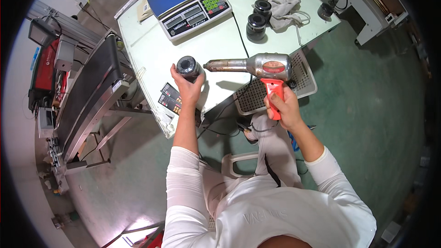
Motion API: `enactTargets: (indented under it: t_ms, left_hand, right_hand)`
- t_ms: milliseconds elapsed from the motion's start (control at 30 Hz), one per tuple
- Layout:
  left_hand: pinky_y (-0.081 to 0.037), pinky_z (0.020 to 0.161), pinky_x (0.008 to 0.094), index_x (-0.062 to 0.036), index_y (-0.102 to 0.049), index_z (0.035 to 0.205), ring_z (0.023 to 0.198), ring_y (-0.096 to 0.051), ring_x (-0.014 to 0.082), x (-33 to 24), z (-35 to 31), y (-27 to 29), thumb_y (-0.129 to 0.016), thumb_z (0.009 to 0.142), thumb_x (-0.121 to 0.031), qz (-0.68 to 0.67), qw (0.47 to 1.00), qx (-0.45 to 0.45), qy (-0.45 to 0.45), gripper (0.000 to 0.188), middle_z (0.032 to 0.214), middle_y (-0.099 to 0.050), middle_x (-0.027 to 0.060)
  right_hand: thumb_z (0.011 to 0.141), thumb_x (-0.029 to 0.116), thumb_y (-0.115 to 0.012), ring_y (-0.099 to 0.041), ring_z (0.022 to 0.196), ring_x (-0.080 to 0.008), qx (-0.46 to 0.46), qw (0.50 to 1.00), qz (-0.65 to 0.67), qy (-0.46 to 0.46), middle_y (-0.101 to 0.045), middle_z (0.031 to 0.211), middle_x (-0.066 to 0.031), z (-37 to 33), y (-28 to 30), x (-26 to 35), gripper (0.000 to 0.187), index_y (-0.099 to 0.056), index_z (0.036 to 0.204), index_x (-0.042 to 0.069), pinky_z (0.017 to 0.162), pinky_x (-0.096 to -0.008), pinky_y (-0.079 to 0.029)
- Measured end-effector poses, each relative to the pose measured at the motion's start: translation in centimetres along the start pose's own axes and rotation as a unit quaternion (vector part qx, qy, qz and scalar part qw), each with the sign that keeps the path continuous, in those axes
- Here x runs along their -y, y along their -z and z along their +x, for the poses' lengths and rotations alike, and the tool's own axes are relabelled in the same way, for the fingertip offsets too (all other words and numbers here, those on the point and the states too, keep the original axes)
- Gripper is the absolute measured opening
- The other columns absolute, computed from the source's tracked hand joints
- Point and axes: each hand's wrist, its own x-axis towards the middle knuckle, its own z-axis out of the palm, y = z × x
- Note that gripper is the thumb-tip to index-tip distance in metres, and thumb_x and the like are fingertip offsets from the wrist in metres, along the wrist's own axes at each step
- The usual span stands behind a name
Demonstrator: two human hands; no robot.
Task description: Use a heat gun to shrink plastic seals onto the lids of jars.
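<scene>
Left hand [188,85] wraps shut around a small dark cylindrical jar [187,66] above the bench [151,55] edge, likely light, rigid and best gripped round its sides, while right hand [285,108] clasps the heat gun [257,66] by its red handle.

A green floor [367,110] surrounds the white table [151,50]; a dark conveyor belt [92,92] stands left, a white cabinet [372,4] sits top right.

This is a small factory or packing workshop. A green painted concrete floor [367,110] surrounds a white bench [151,50] carrying a blue-topped weighing scale [189,3]. A conveyor belt [92,92] on a metal frame runs along the left, and a heat gun [262,66] with a cable is in use.
</scene>
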Motion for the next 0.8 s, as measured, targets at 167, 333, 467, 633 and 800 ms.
enactTargets:
  t_ms: [167, 333, 467, 633, 800]
  left_hand:
    - [-0.025, 0.102, 0.0428, 0.0012, -0.018, 0.132, 0.119, -0.032, 0.0369, -1.2, -0.4, -0.3, -0.080, 0.060, -0.023, 0.112, 0.993, -0.021, -0.015, 0.097, 0.125, -0.035, 0.0255]
    - [-0.030, 0.099, 0.0424, 0.0020, -0.021, 0.130, 0.116, -0.036, 0.0344, 0.7, 0.2, 0.5, -0.082, 0.058, -0.027, 0.008, 0.999, -0.012, -0.040, 0.099, 0.122, -0.038, 0.0247]
    - [-0.030, 0.099, 0.0420, 0.0021, -0.022, 0.130, 0.115, -0.037, 0.0345, -0.5, -0.6, 0.1, -0.082, 0.058, -0.027, 0.154, 0.987, -0.038, -0.015, 0.098, 0.122, -0.038, 0.0244]
    - [-0.030, 0.098, 0.0411, 0.0023, -0.022, 0.131, 0.114, -0.037, 0.0358, 0.0, -0.4, 0.9, -0.080, 0.059, -0.027, 0.097, 0.994, -0.008, -0.042, 0.097, 0.122, -0.038, 0.0249]
    - [-0.028, 0.098, 0.0440, 0.0007, -0.021, 0.132, 0.114, -0.035, 0.0370, -0.2, -1.2, 0.7, -0.079, 0.060, -0.025, 0.135, 0.989, -0.030, -0.050, 0.095, 0.122, -0.039, 0.0250]
  right_hand:
    - [0.087, 0.031, -0.060, -0.048, 0.045, -0.0103, -0.004, 1.000, -0.016, -0.007, -0.053, 0.072, -0.0079, 0.1, 0.2, -0.2, 0.044, -0.040, 0.112, 0.000, 0.043, -0.0221, -0.040]
    - [0.087, 0.030, -0.059, -0.048, 0.045, -0.0102, -0.002, 1.000, -0.021, -0.001, -0.053, 0.072, -0.0077, 0.2, -0.2, -0.1, 0.044, -0.040, 0.113, 0.000, 0.043, -0.0219, -0.040]
    - [0.087, 0.029, -0.059, -0.047, 0.045, -0.0102, -0.009, 1.000, -0.019, 0.001, -0.053, 0.072, -0.0076, 0.2, -0.1, -0.2, 0.044, -0.040, 0.115, 0.000, 0.044, -0.0218, -0.041]
    - [0.087, 0.028, -0.060, -0.048, 0.045, -0.0101, 0.000, 1.000, -0.017, 0.000, -0.053, 0.072, -0.0076, 0.1, -0.2, -0.1, 0.045, -0.040, 0.115, 0.000, 0.044, -0.0217, -0.041]
    - [0.087, 0.028, -0.060, -0.048, 0.045, -0.0100, 0.008, 1.000, -0.019, -0.006, -0.053, 0.072, -0.0076, 0.2, -0.6, 0.1, 0.045, -0.040, 0.115, 0.000, 0.044, -0.0215, -0.041]
